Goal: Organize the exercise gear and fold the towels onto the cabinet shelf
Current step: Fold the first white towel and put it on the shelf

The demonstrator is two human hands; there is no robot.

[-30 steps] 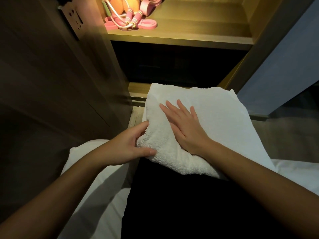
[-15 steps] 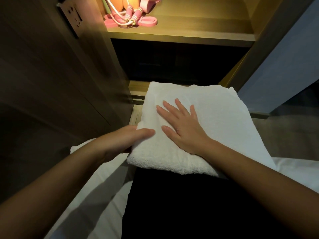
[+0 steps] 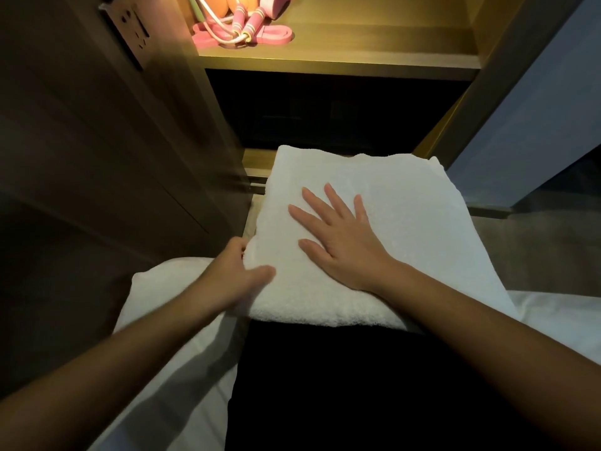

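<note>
The white towel (image 3: 383,229) lies folded on the person's lap, over dark cloth, its far edge reaching toward the open cabinet; the lit shelf (image 3: 374,50) above already carries pink gear (image 3: 242,32) at its left end, with bare wood to the right. The right hand (image 3: 341,242) rests flat on the towel, fingers (image 3: 331,196) spread wide, pinning the layers. The left hand (image 3: 237,275) is at the towel's near-left corner, thumb on top and the other fingers out of sight at the edge (blurred, so I cannot tell whether it truly grips or only touches). The step in hand looks like squaring and flattening the fold. To do it well, keep the right palm's weight steady so the layers do not slide, draw the left corner snug and level with the layers below, smooth outward from the middle, and only then lift from beneath with both hands so the fold survives the trip to the shelf.
</note>
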